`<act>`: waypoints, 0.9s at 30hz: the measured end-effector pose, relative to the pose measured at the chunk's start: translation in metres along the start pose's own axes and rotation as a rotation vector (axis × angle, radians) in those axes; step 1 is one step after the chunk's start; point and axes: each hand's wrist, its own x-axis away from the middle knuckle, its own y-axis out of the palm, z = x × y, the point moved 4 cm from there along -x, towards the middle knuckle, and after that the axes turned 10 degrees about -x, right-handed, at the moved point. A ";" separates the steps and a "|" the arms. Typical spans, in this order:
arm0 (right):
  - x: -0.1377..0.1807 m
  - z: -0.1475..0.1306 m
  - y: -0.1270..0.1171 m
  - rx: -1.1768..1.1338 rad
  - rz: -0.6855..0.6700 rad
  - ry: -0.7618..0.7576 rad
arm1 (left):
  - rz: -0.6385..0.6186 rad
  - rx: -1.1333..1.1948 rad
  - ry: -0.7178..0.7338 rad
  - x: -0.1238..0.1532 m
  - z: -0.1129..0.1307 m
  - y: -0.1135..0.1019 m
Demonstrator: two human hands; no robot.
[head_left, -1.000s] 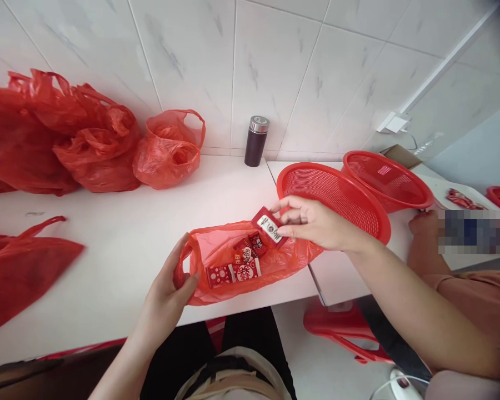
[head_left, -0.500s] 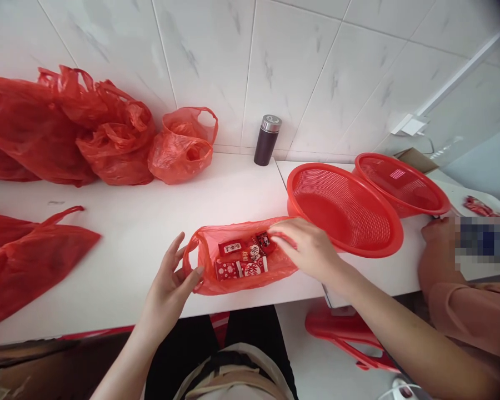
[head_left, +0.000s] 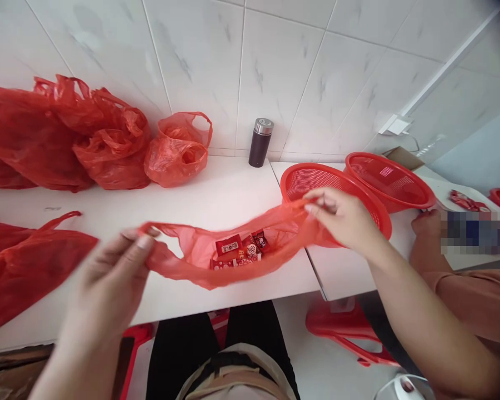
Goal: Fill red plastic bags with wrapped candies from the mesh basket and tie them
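A red plastic bag (head_left: 241,276) is stretched sideways between my two hands above the white table (head_left: 233,200). My left hand (head_left: 112,278) pinches its left handle between thumb and fingers. At the right end, my right hand (head_left: 341,216) grips the other handle, in front of the nearer red basket. Several small red packets (head_left: 238,250) lie inside the bag's open mouth. The front wall of the bag hides the lower part of some of them.
Filled red bags (head_left: 112,150) stand along the tiled wall, with another red bag (head_left: 29,261) at the left. A dark flask (head_left: 260,143) stands at the back. Two red baskets (head_left: 300,175) are at the right, beside another person's arm (head_left: 427,239). A red stool (head_left: 337,322) is below.
Both hands have moved apart and taken hold of the bag's handles. The bag is now pulled wider, its ends raised. My left hand went left, my right hand up and right.
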 end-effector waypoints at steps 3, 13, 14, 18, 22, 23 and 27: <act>-0.032 -0.021 -0.012 -0.096 0.011 -0.015 | -0.063 0.027 0.328 -0.011 0.070 0.022; -0.052 -0.066 -0.009 -0.487 -0.347 0.026 | -0.215 -0.177 0.442 -0.029 0.106 0.024; -0.053 -0.069 -0.009 -0.549 -0.382 0.020 | -0.202 -0.186 0.431 -0.029 0.104 0.021; -0.057 -0.083 -0.009 -0.603 -0.481 -0.020 | -0.204 -0.244 0.300 -0.031 0.095 0.012; -0.071 -0.093 -0.013 -0.458 -0.410 -0.119 | -0.233 -0.242 0.233 -0.034 0.091 0.012; -0.076 -0.096 -0.015 -0.410 -0.399 -0.149 | -0.253 -0.239 0.228 -0.034 0.091 0.015; -0.097 -0.105 -0.028 -0.350 -0.342 -0.233 | -0.335 -0.180 0.232 -0.033 0.093 0.029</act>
